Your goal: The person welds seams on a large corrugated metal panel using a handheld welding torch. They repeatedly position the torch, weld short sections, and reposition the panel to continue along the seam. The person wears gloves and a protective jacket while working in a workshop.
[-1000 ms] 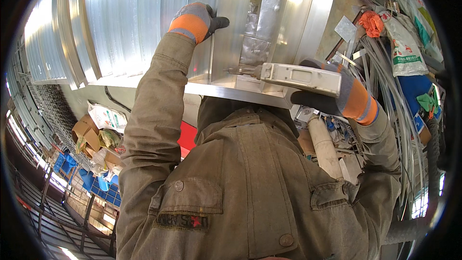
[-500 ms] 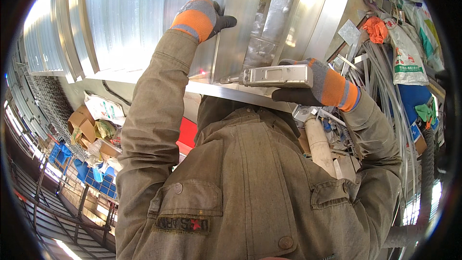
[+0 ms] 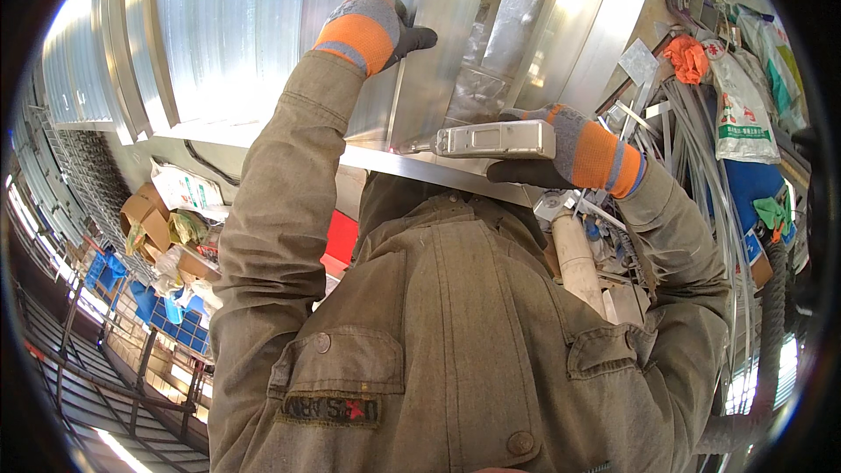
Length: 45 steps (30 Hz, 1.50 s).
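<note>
Metal profiles [image 3: 254,44]: smooth, glossy, streaked with glare. Tool casing [image 3: 496,139]: scuffed; plastic or metal, can't tell from where I stand. Left glove [image 3: 370,33], right glove [image 3: 585,149]: knit cloth, dark matt coating. Jacket [image 3: 491,324]: matt, creased cloth.

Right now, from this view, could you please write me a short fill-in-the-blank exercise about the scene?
The gloved hand gripping the pale grey, boxy handheld tool is the person's ____ one.
The grey-and-black glove on the left hand has a broad ____ band.
The tool's thin tip points toward the picture's ____ edge.
The crumpled orange-red bundle lies on the picture's ____ side.
Missing words: right; orange; left; right.
</note>
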Each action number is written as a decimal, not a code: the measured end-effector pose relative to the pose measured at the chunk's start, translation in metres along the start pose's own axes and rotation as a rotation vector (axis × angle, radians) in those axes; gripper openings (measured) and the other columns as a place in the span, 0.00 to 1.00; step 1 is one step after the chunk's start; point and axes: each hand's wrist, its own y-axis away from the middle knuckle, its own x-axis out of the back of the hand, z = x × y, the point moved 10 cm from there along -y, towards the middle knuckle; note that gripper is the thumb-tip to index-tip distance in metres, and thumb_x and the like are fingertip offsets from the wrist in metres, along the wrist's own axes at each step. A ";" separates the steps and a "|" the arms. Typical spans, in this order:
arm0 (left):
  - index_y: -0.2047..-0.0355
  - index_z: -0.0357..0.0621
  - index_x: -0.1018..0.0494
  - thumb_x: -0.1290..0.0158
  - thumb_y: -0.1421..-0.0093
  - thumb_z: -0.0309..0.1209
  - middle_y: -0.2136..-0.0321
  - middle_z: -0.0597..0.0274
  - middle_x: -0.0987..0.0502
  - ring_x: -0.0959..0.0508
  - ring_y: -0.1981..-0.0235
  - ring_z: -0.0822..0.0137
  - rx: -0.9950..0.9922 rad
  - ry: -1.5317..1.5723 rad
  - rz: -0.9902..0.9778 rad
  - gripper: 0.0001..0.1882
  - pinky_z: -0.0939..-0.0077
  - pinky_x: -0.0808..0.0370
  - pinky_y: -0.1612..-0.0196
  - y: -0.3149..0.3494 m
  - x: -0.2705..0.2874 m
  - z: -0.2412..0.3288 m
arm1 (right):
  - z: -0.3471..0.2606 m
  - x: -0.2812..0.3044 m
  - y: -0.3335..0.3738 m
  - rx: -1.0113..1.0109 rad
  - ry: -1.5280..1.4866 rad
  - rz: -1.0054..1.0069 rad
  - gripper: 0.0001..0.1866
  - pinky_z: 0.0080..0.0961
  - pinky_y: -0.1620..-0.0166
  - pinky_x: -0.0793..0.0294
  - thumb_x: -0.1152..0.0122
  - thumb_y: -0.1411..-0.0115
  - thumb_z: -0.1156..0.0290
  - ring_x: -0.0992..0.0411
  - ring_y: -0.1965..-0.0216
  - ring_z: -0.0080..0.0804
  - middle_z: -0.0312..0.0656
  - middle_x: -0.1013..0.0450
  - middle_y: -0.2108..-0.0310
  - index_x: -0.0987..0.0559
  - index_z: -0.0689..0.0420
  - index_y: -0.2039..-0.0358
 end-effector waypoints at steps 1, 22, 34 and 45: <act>0.59 0.44 0.13 0.28 0.38 0.64 0.76 0.60 0.17 0.18 0.73 0.61 0.000 -0.012 0.003 0.32 0.57 0.18 0.65 0.000 0.001 -0.001 | 0.001 -0.001 -0.002 0.001 0.008 -0.003 0.33 0.40 0.53 0.14 0.30 0.29 0.33 0.13 0.58 0.51 0.47 0.12 0.58 0.13 0.50 0.42; 0.71 0.44 0.17 0.31 0.35 0.61 0.79 0.62 0.19 0.19 0.77 0.63 -0.030 0.062 -0.072 0.29 0.59 0.21 0.70 -0.006 -0.004 -0.001 | -0.002 0.002 -0.004 0.071 0.114 0.041 0.34 0.40 0.54 0.14 0.35 0.28 0.30 0.14 0.62 0.47 0.46 0.12 0.63 0.10 0.49 0.46; 0.68 0.45 0.18 0.30 0.35 0.60 0.78 0.62 0.20 0.21 0.76 0.63 0.086 0.001 -0.118 0.29 0.58 0.22 0.70 -0.001 -0.001 0.000 | -0.002 0.007 -0.001 -0.019 -0.051 -0.033 0.33 0.40 0.51 0.13 0.28 0.30 0.35 0.13 0.57 0.47 0.46 0.11 0.57 0.14 0.51 0.41; 0.70 0.45 0.18 0.29 0.35 0.60 0.78 0.63 0.20 0.22 0.77 0.65 0.085 0.090 -0.123 0.29 0.61 0.23 0.71 -0.002 -0.002 -0.003 | 0.004 0.005 0.004 -0.052 -0.035 -0.072 0.32 0.41 0.50 0.12 0.31 0.28 0.35 0.13 0.55 0.48 0.45 0.12 0.56 0.14 0.50 0.41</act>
